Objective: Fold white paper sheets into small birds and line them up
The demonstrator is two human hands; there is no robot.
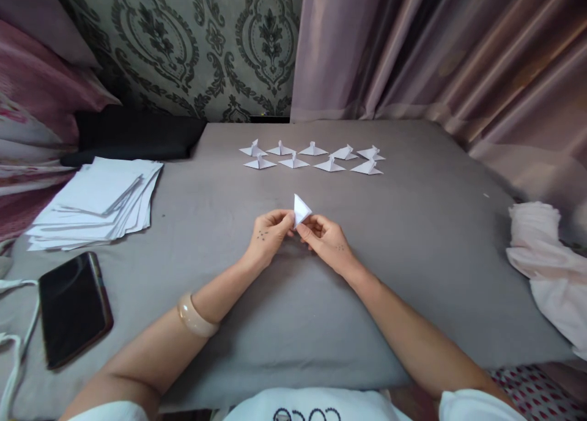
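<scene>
A small piece of folded white paper [301,209] is held up above the grey cloth between my two hands. My left hand [271,232] pinches its lower left edge, thumb against the fingers. On the other side, my right hand [328,240] grips the bottom corner with the thumb in front and the fingers curled behind. The paper has a pointed top and a crease down its face; its back is hidden. Beyond my hands, several folded paper figures [293,161] with flat pointed wings and upright middles stand in two rows.
At the left lies a stack of white paper sheets [98,204], with a black folded cloth [137,133] behind it. A phone [74,309] and a white cable [30,323] are at the near left. Pale bunched fabric [545,268] hangs at the right edge of the grey-covered table [426,243].
</scene>
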